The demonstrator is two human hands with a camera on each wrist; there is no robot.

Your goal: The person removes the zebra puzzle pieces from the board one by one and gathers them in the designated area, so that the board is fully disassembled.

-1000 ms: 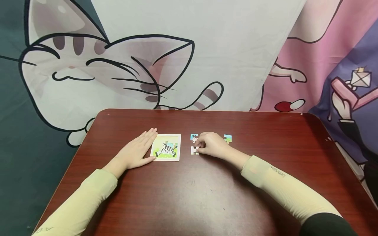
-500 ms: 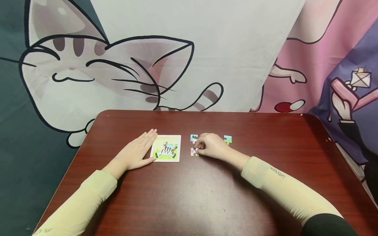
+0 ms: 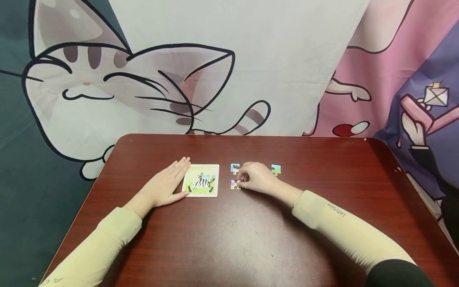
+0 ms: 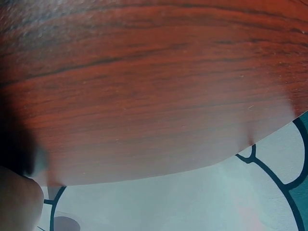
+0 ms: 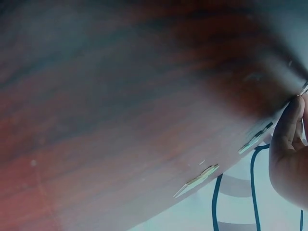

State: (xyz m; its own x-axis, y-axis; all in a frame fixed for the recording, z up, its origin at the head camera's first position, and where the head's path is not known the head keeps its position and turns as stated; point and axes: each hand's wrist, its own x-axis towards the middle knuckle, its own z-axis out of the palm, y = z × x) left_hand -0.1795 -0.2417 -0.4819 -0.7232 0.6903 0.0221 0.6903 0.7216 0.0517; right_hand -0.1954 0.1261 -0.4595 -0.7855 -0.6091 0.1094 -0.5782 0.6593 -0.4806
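Observation:
My left hand point(image 3: 165, 182) lies flat with straight fingers, its fingertips and thumb at the left edge of a square puzzle board point(image 3: 216, 181). The board has a white border and a zebra picture on green and yellow. Between thumb and fingers my right hand point(image 3: 259, 175) pinches a small jigsaw piece point(image 3: 235, 184) with a pink and white print, its right side hidden by the fingertips. Just behind it lies a blue jigsaw piece point(image 3: 234, 168) with a black and white figure. In the right wrist view the thumb point(image 5: 288, 120) and held piece show at the right edge.
A blue and green jigsaw piece point(image 3: 276, 169) lies right of my right hand; the right wrist view shows two flat pieces, the nearer one a pale jigsaw piece point(image 5: 197, 180). The reddish-brown table point(image 3: 229, 239) ends at a cartoon cat cloth point(image 3: 287, 71).
The piece in my right hand looked mostly white one second ago and now shows its pink print. Both hands have stayed in nearly the same place.

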